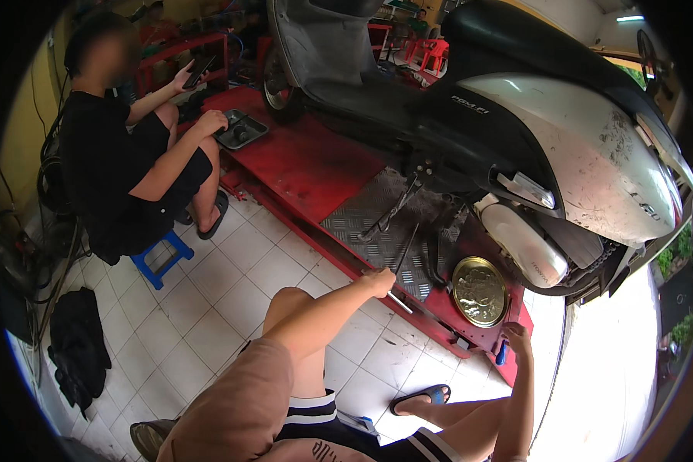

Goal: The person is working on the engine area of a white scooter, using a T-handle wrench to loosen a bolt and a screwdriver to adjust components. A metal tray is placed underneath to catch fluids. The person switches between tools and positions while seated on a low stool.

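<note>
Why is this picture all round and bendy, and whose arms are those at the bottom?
They belong to a person wearing a wide camera on their head; its lens bends things near the edge, and it looks down at their hands. The left hand grips a thin metal rod; the right hand seems to hold a small blue thing. In front is a low red stand with a scooter and a round gold tray on it. Someone else sits on a blue stool at the left, holding a dark, phone-like thing.
</note>
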### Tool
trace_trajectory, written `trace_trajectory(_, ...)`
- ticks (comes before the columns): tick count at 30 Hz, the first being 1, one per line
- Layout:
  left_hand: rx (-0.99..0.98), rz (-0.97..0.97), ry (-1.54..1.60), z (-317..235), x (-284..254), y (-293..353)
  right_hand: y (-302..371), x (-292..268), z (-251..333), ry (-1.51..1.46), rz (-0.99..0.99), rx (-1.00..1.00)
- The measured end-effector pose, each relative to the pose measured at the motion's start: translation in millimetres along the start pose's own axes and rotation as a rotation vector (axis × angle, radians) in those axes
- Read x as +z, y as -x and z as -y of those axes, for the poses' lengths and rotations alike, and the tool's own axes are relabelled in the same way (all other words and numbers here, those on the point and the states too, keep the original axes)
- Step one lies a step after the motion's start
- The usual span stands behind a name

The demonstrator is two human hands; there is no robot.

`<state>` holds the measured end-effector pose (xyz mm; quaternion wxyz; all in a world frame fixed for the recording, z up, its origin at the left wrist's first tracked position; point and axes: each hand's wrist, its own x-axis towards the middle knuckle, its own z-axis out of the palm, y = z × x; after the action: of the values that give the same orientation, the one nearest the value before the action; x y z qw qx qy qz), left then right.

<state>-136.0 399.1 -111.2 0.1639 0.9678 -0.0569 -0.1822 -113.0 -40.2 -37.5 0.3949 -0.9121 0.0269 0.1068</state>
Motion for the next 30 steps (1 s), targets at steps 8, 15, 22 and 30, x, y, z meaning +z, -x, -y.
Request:
trace_trajectory(8, 0.05, -0.184, 0.017, 12, 20, -25, -54, -1, -106, 0.32, -0.159, 0.331)
trace_trajectory(15, 0.057, -0.027, 0.16, 18, 6, -32, -46, 16, -120, 0.579, -0.2, 0.364)
trace_trajectory(22, 0.168, -0.304, 0.237, 47, 6, -37, -48, 28, -107, 0.498, -0.126, 0.522)
trace_trajectory(30, 0.206, -0.32, 0.196, 33, 27, -59, -30, -6, -115, -0.406, -0.038, 0.57)
